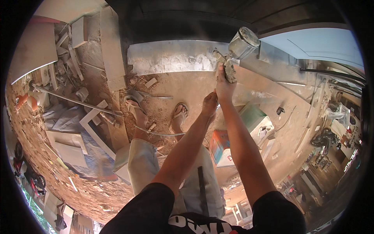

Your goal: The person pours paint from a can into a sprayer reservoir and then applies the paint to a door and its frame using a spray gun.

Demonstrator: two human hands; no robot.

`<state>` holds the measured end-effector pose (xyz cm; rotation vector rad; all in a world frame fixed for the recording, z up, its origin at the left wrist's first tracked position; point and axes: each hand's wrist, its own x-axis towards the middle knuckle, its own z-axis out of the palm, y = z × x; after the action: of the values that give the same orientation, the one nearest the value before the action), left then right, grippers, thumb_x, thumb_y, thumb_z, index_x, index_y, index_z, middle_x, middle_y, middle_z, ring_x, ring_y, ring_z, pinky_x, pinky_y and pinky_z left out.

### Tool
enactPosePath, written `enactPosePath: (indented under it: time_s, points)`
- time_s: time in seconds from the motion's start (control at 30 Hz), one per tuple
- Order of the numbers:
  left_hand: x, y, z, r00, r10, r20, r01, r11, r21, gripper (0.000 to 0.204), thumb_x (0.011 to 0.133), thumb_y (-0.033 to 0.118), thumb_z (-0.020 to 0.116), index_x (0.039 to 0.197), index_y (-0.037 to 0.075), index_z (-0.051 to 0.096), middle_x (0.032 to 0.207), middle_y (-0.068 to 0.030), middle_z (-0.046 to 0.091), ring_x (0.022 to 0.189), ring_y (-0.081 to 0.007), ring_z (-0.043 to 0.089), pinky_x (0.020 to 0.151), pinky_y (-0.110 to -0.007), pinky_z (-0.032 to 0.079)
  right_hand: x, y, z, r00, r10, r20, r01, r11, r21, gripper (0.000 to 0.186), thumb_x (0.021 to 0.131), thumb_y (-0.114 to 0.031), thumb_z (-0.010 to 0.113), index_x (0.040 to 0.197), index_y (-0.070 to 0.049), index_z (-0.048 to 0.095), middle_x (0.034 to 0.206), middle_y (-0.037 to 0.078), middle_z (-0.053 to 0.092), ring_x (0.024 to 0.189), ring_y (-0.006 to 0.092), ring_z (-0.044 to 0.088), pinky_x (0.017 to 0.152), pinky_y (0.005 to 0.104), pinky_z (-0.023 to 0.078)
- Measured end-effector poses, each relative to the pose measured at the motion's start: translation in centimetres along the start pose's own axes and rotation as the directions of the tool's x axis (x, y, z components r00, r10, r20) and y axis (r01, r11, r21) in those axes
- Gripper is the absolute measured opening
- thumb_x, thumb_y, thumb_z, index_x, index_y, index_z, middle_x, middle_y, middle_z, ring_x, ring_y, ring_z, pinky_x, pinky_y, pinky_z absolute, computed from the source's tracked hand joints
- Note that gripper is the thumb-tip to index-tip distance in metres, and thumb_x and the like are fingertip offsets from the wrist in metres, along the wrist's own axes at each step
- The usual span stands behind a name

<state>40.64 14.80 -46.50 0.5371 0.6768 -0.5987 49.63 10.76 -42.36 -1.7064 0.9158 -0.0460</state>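
Dusty ground below, my right hand clasps a spray gun, cup contents hidden; left hand curled, hold unclear.

Head-worn fisheye view, facing down, arms near, floor beyond

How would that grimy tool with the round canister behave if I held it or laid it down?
The tool would probably feel front-heavy, since its wide canister sits beyond the right hand; how full it is, I can't tell. The canister's grey, metallic-looking wall suggests stiffness. Being round, the canister might roll if laid on its side.
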Motion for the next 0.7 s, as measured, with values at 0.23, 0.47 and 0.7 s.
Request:
enactPosePath:
  time_s: [0.23, 0.47, 0.7]
  points:
    - [0.9, -1.7, -2.7, 0.995, -0.042, -0.086, 0.043, 0.999, 0.006, 0.04, 0.108, 0.038, 0.042, 0.1, 0.005, 0.063, 0.082, 0.0025, 0.059, 0.073, -0.007, 0.049, 0.07, -0.026, 0.041, 1.0, 5.0, 1.2, 1.0, 0.026, 0.003, -0.025, 0.996, -0.089, 0.029, 0.09, -0.031, 0.076, 0.092, -0.003, 0.067, 0.072, -0.004, 0.058, 0.062, 0.0065, 0.05, 0.054, 0.0263, 0.04]
    - [-3.2, 2.0, -1.8, 0.992, -0.092, 0.088, 0.054, 0.928, 0.369, 0.039, 0.105, 0.038, 0.045, 0.094, 0.006, 0.063, 0.077, 0.0016, 0.058, 0.069, -0.0103, 0.051, 0.067, -0.03, 0.043, -0.6, -4.2, 0.9, 0.995, -0.098, 0.009, 0.097, 0.994, 0.057, 0.029, 0.091, -0.034, 0.074, 0.088, -0.008, 0.062, 0.065, -0.004, 0.053, 0.053, 0.0046, 0.045, 0.046, 0.0244, 0.035]
    - [-18.5, 8.5, -13.3, 0.958, 0.134, 0.252, -0.26, 0.046, 0.965, 0.048, 0.089, 0.05, 0.065, 0.092, 0.003, 0.067, 0.087, -0.0214, 0.069, 0.085, -0.0405, 0.067, 0.075, -0.05, 0.051, -7.1, -22.2, -1.8, 0.992, -0.127, -0.007, 0.126, 0.976, 0.177, 0.023, 0.096, -0.024, 0.069, 0.085, -0.006, 0.062, 0.069, -0.006, 0.051, 0.061, 0.0041, 0.045, 0.053, 0.0253, 0.035]
